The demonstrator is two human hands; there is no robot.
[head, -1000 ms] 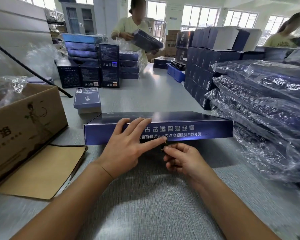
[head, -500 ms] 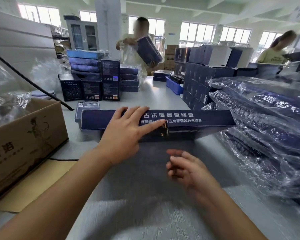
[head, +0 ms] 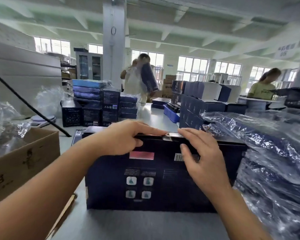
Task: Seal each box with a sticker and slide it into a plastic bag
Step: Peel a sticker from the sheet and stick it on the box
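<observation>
Hands, left [head: 119, 138], right [head: 203, 154], gripping upright barcoded navy box [head: 163, 191]

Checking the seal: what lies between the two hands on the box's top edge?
Head view: a shiny strip, apparently the sticker, lies on the top edge of the box between the left hand and right hand.
</observation>
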